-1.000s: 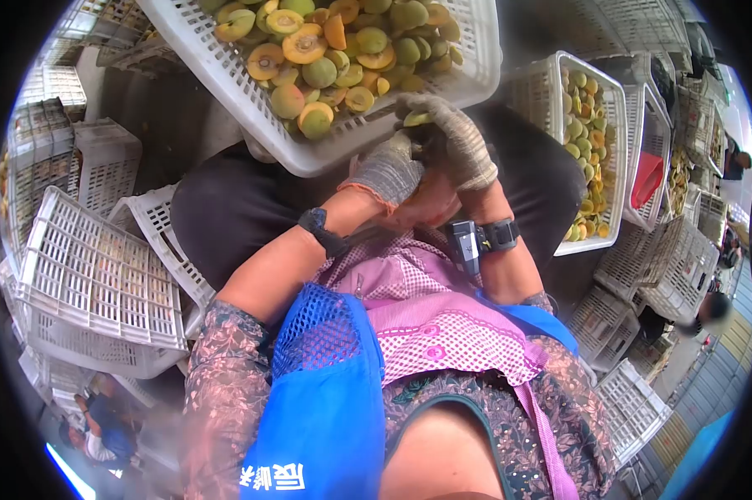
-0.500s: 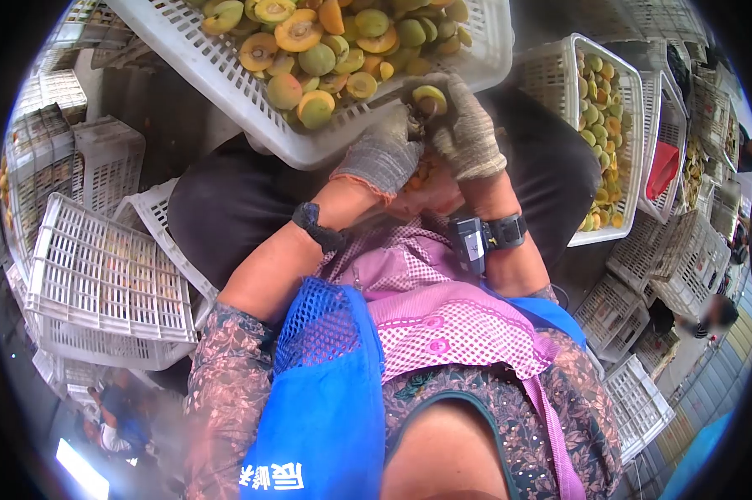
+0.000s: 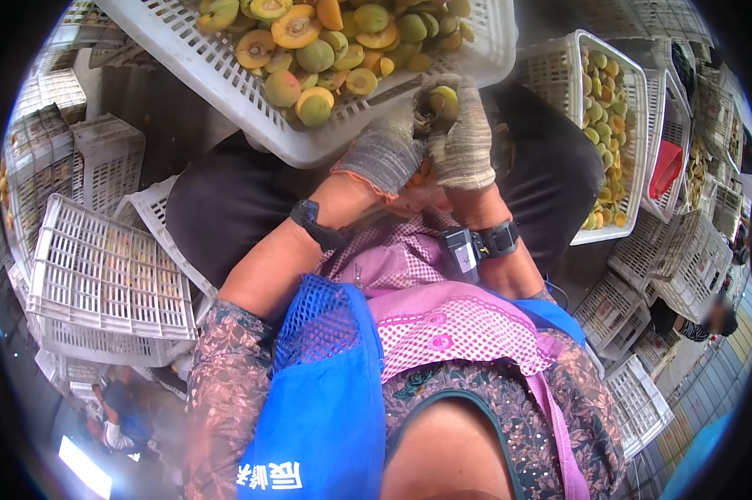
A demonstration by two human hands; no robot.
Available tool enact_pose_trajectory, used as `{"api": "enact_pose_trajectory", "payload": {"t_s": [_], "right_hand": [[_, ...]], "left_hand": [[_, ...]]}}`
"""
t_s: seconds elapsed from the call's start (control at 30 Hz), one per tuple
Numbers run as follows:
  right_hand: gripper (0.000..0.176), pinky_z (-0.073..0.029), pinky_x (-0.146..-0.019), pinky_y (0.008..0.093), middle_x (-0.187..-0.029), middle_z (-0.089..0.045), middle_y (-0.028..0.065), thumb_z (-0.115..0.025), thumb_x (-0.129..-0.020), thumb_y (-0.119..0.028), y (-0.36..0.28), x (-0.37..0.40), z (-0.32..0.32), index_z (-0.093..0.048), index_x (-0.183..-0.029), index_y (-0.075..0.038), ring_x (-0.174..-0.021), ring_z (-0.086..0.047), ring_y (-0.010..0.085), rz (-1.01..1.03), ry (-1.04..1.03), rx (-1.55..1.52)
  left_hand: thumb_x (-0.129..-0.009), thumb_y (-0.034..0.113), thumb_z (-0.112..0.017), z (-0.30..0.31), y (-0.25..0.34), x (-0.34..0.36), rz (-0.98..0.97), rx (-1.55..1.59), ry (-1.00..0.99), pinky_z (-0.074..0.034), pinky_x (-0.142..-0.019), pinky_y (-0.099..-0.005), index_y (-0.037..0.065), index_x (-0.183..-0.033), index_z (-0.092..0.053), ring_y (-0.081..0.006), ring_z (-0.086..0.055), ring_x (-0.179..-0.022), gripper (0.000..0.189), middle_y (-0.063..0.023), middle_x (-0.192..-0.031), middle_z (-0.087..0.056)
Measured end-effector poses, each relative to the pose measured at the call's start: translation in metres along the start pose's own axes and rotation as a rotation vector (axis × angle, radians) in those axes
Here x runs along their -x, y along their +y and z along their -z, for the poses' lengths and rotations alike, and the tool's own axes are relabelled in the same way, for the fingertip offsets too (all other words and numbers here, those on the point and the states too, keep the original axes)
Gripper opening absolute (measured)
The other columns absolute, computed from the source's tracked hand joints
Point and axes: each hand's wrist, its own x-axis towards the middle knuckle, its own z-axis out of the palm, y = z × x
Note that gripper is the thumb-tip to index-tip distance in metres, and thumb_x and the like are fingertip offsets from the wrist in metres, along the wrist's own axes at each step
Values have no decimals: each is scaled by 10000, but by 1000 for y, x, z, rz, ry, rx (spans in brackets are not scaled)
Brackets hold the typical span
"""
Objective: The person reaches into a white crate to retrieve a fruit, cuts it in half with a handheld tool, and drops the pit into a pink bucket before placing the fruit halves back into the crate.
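An apricot (image 3: pixel 444 102), greenish-yellow, shows between the fingers of my two gloved hands, just in front of the crate's near edge. My right hand (image 3: pixel 463 142), in a grey-white knit glove, is closed round it from the right. From the left, my left hand (image 3: pixel 384 150) presses its closed, dirt-darkened fingertips against the fruit. Whether the left fingers also hold a small tool is hidden. Beyond both hands, a white plastic crate (image 3: pixel 251 108) tilts over my knees with many apricots (image 3: pixel 316 57), several of them halved with orange flesh showing.
On the right stands another white crate (image 3: pixel 638 150) full of apricots, with a red object (image 3: pixel 666 169) in the crate beyond it. Stacked crates (image 3: pixel 113 267) crowd my left side, and more crates (image 3: pixel 638 404) lie lower right. Another person (image 3: pixel 124 412) is at the lower left.
My hands have drawn closer together around the apricot. The right hand has turned more upright, its fingers now covering more of the fruit, whose cut face no longer shows.
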Motion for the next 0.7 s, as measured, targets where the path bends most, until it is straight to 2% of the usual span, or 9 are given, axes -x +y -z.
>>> {"api": "enact_pose_trajectory", "payload": {"t_s": [0.1, 0.17, 0.3, 0.37, 0.47, 0.53, 0.6, 0.67, 0.7], "right_hand": [[226, -475, -814, 269, -978, -588, 65, -420, -984, -238, 10, -6, -4, -529, -1070, -60, -904, -570, 148, -381, 87, -604], [207, -464, -706, 254, -916, -559, 42, -416, -969, -233, 14, -5, -6, -549, -1010, -79, -813, -531, 122, -390, 102, -574], [202, -449, -576, 242, -859, -538, 18, -405, -953, -212, 6, -7, -4, -566, -954, -91, -721, -498, 108, -401, 127, -762], [195, -443, -571, 243, -859, -542, 18, -419, -946, -220, 5, -3, -5, -567, -952, -94, -713, -499, 111, -356, 158, -707], [240, -459, -637, 259, -845, -571, 44, -443, -949, -284, 22, -3, 2, -566, -949, -78, -732, -537, 143, -373, 95, -453], [302, -481, -707, 272, -833, -596, 71, -453, -959, -339, 30, -8, 5, -565, -948, -59, -759, -575, 172, -420, 20, -262], [297, -472, -703, 276, -787, -580, 66, -466, -955, -326, 28, -8, 7, -565, -905, -51, -715, -557, 161, -697, 91, -673], [207, -449, -607, 266, -790, -558, 46, -486, -928, -254, 26, -2, 10, -558, -898, -62, -694, -531, 140, -681, 69, -776], [118, -426, -510, 256, -793, -536, 26, -506, -901, -181, 24, 3, 10, -552, -891, -72, -672, -504, 119, -665, 39, -880]], "left_hand": [[-715, 376, -694, 16, 10, -1, -414, -50, 127, -502, -742, -423, 34, -991, -614, -407, -603, -850, 447, -194, -950, -640], [-605, 433, -758, 14, 0, -4, -242, -284, -376, -452, -890, -377, 0, -1147, -538, -318, -558, -1048, 728, -177, -1107, -585], [-765, 390, -657, 7, 5, -5, -347, -413, -256, -496, -752, -412, 54, -1017, -601, -378, -607, -853, 424, -169, -907, -642], [-778, 378, -650, -7, 3, -7, 104, -26, -100, -495, -754, -416, 59, -1067, -575, -365, -614, -865, 437, -166, -890, -639], [-787, 377, -637, -5, 6, -5, 53, -118, -354, -496, -760, -419, 62, -1104, -555, -373, -617, -881, 455, -175, -880, -643], [-796, 371, -629, -28, -16, 4, 114, -79, -228, -498, -759, -417, 61, -1094, -561, -371, -620, -879, 435, -171, -874, -646], [-805, 365, -620, -29, -23, 3, 168, -33, -111, -501, -759, -416, 61, -1084, -567, -368, -624, -878, 417, -168, -868, -648], [-774, 336, -652, -5, -23, -2, -636, -184, -377, -506, -752, -412, 69, -1051, -589, -358, -631, -857, 389, -155, -873, -657], [-694, 334, -708, -3, -25, 2, -549, -155, -370, -510, -736, -404, 65, -968, -632, -349, -634, -825, 391, -145, -883, -663]]}}
